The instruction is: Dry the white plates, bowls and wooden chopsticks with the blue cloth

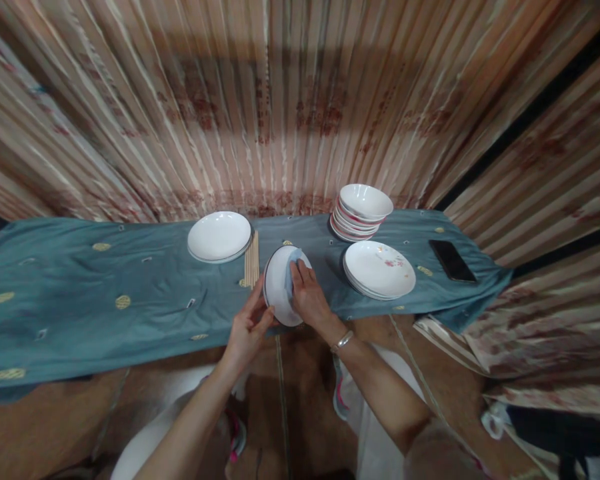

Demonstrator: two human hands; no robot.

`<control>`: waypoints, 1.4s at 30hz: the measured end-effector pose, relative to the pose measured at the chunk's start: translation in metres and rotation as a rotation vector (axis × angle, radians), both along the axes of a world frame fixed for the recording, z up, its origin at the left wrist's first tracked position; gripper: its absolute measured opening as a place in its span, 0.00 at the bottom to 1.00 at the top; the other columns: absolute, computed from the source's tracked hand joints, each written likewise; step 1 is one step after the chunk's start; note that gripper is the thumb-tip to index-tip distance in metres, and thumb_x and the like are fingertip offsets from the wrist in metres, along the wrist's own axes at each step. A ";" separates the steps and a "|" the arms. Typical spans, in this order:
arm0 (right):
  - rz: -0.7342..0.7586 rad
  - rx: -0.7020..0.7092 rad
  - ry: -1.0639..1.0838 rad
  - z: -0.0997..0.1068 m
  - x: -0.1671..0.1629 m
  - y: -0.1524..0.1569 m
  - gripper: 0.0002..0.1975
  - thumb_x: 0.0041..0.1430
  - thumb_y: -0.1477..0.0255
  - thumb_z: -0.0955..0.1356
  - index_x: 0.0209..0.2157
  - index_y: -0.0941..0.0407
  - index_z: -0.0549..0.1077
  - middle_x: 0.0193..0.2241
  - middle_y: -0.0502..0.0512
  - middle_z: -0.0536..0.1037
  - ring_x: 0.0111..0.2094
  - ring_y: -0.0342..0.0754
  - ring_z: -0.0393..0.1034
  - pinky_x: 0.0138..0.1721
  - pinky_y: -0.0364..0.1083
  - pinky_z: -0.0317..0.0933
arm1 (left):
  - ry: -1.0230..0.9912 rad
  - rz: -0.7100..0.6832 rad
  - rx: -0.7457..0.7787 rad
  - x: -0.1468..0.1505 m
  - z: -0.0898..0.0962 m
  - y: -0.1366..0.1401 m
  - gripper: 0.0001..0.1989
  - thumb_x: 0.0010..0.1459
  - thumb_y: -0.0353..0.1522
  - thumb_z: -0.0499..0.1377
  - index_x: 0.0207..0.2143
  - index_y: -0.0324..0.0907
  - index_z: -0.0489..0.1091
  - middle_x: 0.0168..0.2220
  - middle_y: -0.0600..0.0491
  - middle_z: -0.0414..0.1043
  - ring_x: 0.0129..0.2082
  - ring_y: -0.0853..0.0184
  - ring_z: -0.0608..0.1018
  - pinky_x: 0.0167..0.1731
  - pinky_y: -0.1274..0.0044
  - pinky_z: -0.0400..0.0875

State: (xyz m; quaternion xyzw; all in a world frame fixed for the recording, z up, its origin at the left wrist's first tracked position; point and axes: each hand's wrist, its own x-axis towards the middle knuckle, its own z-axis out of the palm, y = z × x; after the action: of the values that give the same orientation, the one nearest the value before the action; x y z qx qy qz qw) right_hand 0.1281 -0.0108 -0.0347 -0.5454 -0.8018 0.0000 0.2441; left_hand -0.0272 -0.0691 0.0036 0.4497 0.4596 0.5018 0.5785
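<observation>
A white plate [276,288] with a thin dark rim is tilted up over the front part of the table. My left hand [247,327] grips its lower left edge, thumb on the face and fingers at the rim. My right hand [309,293] presses a light blue cloth [291,265] flat against the plate's face, fingers closed on it. Just beyond my left hand lie several wooden chopsticks [251,261] side by side. Left of them rest stacked white plates [219,236].
A teal patterned cloth [155,287] covers the long narrow table. At the right stand a stack of bowls [365,200], a stack of flower-patterned plates [375,267] and a black phone [451,260]. Pleated curtains [290,100] hang close behind the table.
</observation>
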 end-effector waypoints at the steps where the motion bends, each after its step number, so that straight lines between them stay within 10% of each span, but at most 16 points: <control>1: -0.008 -0.013 -0.024 -0.003 0.002 -0.002 0.29 0.55 0.84 0.61 0.59 0.74 0.57 0.58 0.80 0.60 0.59 0.61 0.57 0.57 0.59 0.57 | 0.000 0.002 -0.004 -0.001 -0.001 0.000 0.44 0.49 0.41 0.64 0.65 0.41 0.50 0.46 0.46 0.75 0.36 0.63 0.77 0.36 0.71 0.77; 9: 0.040 -0.133 -0.148 0.003 0.009 -0.036 0.21 0.58 0.85 0.59 0.53 0.69 0.65 0.51 0.73 0.70 0.52 0.56 0.65 0.54 0.54 0.62 | -0.046 0.029 -0.056 -0.006 -0.002 0.005 0.49 0.46 0.43 0.66 0.66 0.42 0.47 0.42 0.46 0.77 0.33 0.64 0.78 0.31 0.73 0.77; 22: 0.382 -0.175 0.366 0.024 -0.004 -0.052 0.20 0.66 0.73 0.57 0.57 0.57 0.65 0.60 0.60 0.64 0.62 0.45 0.56 0.61 0.49 0.56 | 0.006 0.053 -0.101 -0.012 0.003 0.008 0.49 0.43 0.45 0.67 0.64 0.43 0.52 0.40 0.48 0.77 0.37 0.63 0.78 0.29 0.79 0.75; 33: 0.222 0.138 0.268 0.034 -0.022 -0.020 0.26 0.66 0.75 0.56 0.64 0.59 0.53 0.64 0.64 0.56 0.64 0.50 0.50 0.62 0.51 0.53 | -0.001 -0.051 -0.043 -0.006 0.003 0.006 0.44 0.47 0.42 0.66 0.64 0.47 0.53 0.41 0.50 0.77 0.35 0.66 0.77 0.33 0.74 0.76; 42: -0.001 0.136 0.171 0.047 -0.004 0.026 0.20 0.65 0.72 0.60 0.56 0.65 0.64 0.55 0.66 0.69 0.55 0.52 0.62 0.58 0.51 0.55 | 0.008 -0.041 0.015 -0.003 -0.004 0.004 0.44 0.47 0.41 0.65 0.64 0.44 0.52 0.38 0.50 0.77 0.29 0.70 0.76 0.32 0.77 0.74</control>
State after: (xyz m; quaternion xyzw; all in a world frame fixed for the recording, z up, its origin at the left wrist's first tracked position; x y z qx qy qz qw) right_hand 0.1246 0.0148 0.0124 -0.5261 -0.7758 -0.0080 0.3483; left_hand -0.0303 -0.0648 0.0001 0.4653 0.4488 0.4915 0.5835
